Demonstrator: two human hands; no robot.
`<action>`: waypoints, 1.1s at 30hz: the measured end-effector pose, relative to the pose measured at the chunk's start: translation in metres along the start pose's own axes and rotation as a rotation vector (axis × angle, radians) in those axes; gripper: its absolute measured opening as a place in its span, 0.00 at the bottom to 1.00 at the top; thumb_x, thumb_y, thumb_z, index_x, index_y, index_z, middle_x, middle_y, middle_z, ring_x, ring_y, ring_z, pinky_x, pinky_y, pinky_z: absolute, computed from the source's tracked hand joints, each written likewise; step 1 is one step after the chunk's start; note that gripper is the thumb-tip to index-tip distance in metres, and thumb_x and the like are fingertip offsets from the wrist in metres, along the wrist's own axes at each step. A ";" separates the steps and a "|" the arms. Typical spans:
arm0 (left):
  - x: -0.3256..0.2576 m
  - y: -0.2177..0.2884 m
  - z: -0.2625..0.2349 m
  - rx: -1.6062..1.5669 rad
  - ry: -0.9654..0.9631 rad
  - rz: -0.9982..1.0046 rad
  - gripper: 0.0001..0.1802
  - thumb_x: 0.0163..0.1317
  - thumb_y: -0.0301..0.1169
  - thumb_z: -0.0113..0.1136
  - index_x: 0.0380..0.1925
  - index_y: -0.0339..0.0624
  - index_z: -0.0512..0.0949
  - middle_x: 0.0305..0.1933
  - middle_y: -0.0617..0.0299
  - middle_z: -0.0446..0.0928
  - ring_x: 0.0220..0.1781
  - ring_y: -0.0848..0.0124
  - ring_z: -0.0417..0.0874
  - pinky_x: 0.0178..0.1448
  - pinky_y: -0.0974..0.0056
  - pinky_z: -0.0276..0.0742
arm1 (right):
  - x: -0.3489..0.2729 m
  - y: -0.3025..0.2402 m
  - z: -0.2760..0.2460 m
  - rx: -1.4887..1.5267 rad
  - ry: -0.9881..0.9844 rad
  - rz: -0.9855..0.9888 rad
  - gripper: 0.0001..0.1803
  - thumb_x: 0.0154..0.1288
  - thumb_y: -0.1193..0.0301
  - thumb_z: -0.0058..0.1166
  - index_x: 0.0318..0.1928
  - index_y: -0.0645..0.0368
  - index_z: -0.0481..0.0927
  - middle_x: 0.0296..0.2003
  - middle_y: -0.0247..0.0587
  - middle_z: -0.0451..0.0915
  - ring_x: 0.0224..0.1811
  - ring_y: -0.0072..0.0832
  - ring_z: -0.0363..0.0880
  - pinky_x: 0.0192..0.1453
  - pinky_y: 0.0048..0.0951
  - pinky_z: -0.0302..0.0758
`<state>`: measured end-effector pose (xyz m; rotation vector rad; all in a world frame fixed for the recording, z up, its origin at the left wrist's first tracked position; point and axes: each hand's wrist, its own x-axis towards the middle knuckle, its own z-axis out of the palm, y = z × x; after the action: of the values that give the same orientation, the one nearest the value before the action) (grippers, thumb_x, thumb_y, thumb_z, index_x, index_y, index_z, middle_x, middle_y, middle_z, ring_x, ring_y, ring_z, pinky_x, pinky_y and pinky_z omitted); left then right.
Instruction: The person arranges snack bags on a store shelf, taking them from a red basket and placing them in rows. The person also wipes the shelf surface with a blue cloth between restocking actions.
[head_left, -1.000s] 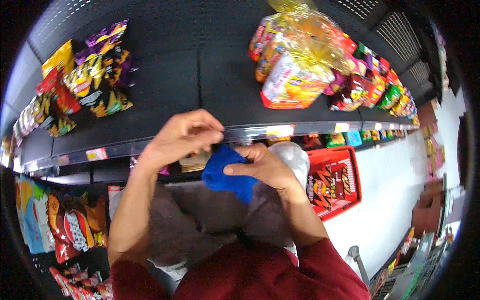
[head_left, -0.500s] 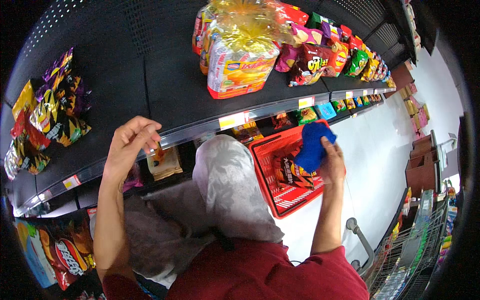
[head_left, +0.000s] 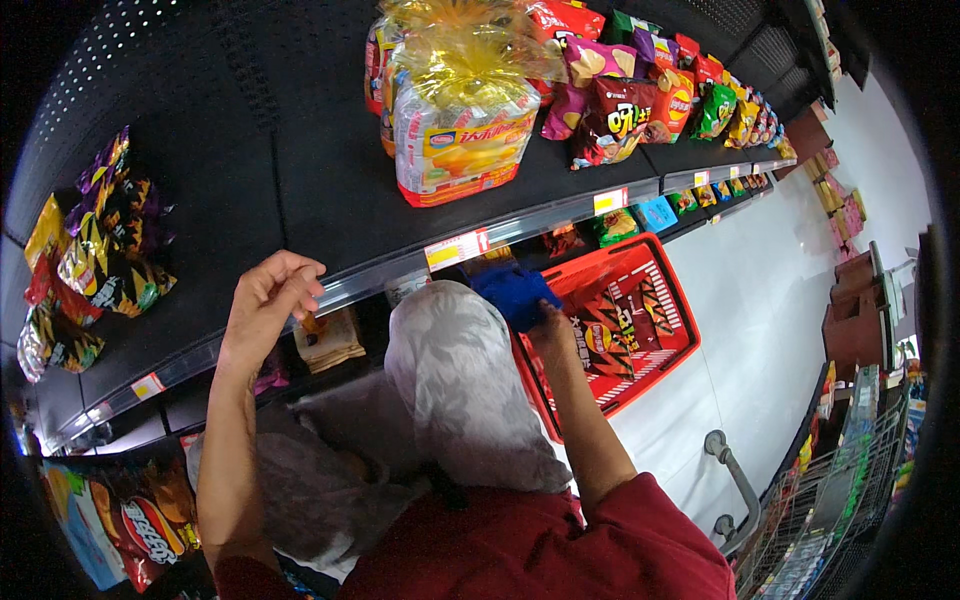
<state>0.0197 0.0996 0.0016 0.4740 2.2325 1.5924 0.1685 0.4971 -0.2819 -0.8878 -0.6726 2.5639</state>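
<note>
In my right hand (head_left: 553, 335) is a blue cloth (head_left: 512, 296), bunched up and held between my knee and the shelf front. A red plastic shopping basket (head_left: 668, 362) stands on the floor just right of it, with black and red snack bags (head_left: 610, 335) lying inside. My left hand (head_left: 268, 305) is closed, fingers curled and thumb pressed to them, at the front edge of the black shelf (head_left: 230, 215). Whatever those fingers pinch, if anything, is too small to make out. Beneath that hand, a brownish packet (head_left: 330, 342) lies on the lower shelf.
On the shelf stand a clear-wrapped multipack with a gold top (head_left: 465, 140), a row of chip bags (head_left: 615, 120) and several bags at the left (head_left: 115, 270). Price tags (head_left: 456, 248) line its edge. A metal rail (head_left: 735, 490) and a wire rack (head_left: 820, 500) are at right.
My right hand has carried the blue cloth left, from over the basket to the shelf front by my knee. My left hand has barely moved. The view has shifted slightly.
</note>
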 end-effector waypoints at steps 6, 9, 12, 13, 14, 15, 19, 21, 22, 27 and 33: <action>0.002 -0.004 0.004 -0.030 0.010 -0.005 0.11 0.72 0.34 0.55 0.42 0.38 0.81 0.31 0.66 0.79 0.31 0.80 0.77 0.36 0.73 0.71 | 0.013 0.012 -0.031 -0.006 0.053 0.055 0.19 0.69 0.75 0.52 0.59 0.57 0.69 0.57 0.44 0.75 0.54 0.44 0.76 0.61 0.53 0.75; 0.006 -0.005 0.006 -0.042 -0.006 -0.001 0.10 0.72 0.34 0.54 0.41 0.39 0.81 0.30 0.66 0.79 0.31 0.80 0.77 0.35 0.73 0.71 | 0.018 0.002 -0.030 0.012 0.026 0.072 0.18 0.70 0.74 0.52 0.59 0.57 0.68 0.57 0.46 0.74 0.54 0.44 0.76 0.60 0.56 0.74; 0.008 -0.004 0.011 -0.018 0.014 -0.002 0.10 0.72 0.33 0.54 0.42 0.39 0.81 0.30 0.66 0.79 0.31 0.80 0.77 0.35 0.73 0.71 | 0.006 0.002 -0.019 0.053 0.042 0.118 0.17 0.72 0.74 0.48 0.59 0.59 0.68 0.57 0.48 0.73 0.57 0.46 0.76 0.63 0.57 0.73; 0.008 -0.004 0.010 0.011 -0.002 0.021 0.11 0.73 0.33 0.53 0.42 0.39 0.81 0.30 0.66 0.79 0.31 0.80 0.77 0.36 0.72 0.72 | -0.001 0.004 -0.010 0.067 0.055 0.141 0.16 0.73 0.74 0.47 0.59 0.60 0.68 0.57 0.48 0.73 0.58 0.47 0.76 0.64 0.57 0.73; 0.008 -0.001 0.011 0.043 0.010 0.001 0.11 0.73 0.33 0.52 0.42 0.38 0.81 0.30 0.66 0.79 0.31 0.80 0.77 0.36 0.72 0.72 | -0.007 0.002 -0.001 0.117 0.007 0.203 0.14 0.75 0.73 0.43 0.58 0.60 0.68 0.57 0.48 0.73 0.60 0.50 0.74 0.64 0.59 0.73; 0.009 0.001 0.012 0.011 0.007 -0.001 0.10 0.72 0.32 0.54 0.42 0.38 0.81 0.31 0.66 0.79 0.32 0.81 0.77 0.36 0.73 0.72 | -0.013 0.000 0.004 0.083 0.061 0.188 0.15 0.75 0.71 0.44 0.59 0.60 0.69 0.58 0.48 0.74 0.60 0.48 0.75 0.66 0.56 0.72; 0.014 0.002 0.014 -0.024 -0.013 0.001 0.10 0.71 0.32 0.55 0.42 0.38 0.81 0.32 0.65 0.80 0.32 0.81 0.76 0.37 0.73 0.72 | -0.018 -0.005 -0.021 -0.086 0.097 0.171 0.14 0.74 0.66 0.48 0.56 0.56 0.72 0.56 0.47 0.76 0.55 0.45 0.77 0.63 0.53 0.74; 0.017 0.004 0.019 -0.010 -0.020 0.016 0.10 0.72 0.32 0.54 0.42 0.38 0.81 0.32 0.65 0.80 0.32 0.81 0.77 0.37 0.73 0.72 | -0.013 -0.010 -0.046 -0.083 0.102 0.235 0.13 0.73 0.64 0.50 0.53 0.54 0.73 0.53 0.45 0.78 0.52 0.42 0.78 0.58 0.52 0.77; 0.015 0.002 0.018 0.005 -0.003 0.009 0.10 0.72 0.33 0.54 0.42 0.38 0.81 0.31 0.66 0.79 0.32 0.81 0.77 0.36 0.73 0.72 | -0.025 -0.011 -0.034 -0.088 0.104 0.281 0.13 0.73 0.63 0.51 0.52 0.53 0.73 0.51 0.45 0.78 0.51 0.41 0.78 0.56 0.51 0.79; 0.019 -0.001 0.021 0.003 -0.013 0.017 0.09 0.72 0.31 0.54 0.42 0.39 0.81 0.31 0.66 0.80 0.32 0.81 0.76 0.36 0.74 0.72 | -0.060 -0.057 -0.065 -1.149 0.149 -0.654 0.12 0.71 0.67 0.57 0.49 0.61 0.76 0.37 0.40 0.82 0.33 0.31 0.79 0.41 0.34 0.80; 0.013 -0.005 0.019 0.001 -0.003 0.014 0.10 0.72 0.32 0.54 0.41 0.39 0.81 0.30 0.66 0.79 0.31 0.81 0.75 0.36 0.74 0.71 | -0.094 -0.126 -0.083 -1.988 0.620 -1.075 0.19 0.62 0.65 0.63 0.50 0.61 0.80 0.44 0.53 0.81 0.50 0.49 0.77 0.54 0.45 0.73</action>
<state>0.0168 0.1202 -0.0100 0.4937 2.2321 1.5968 0.3125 0.5846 -0.2266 -1.0183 -2.4047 0.0449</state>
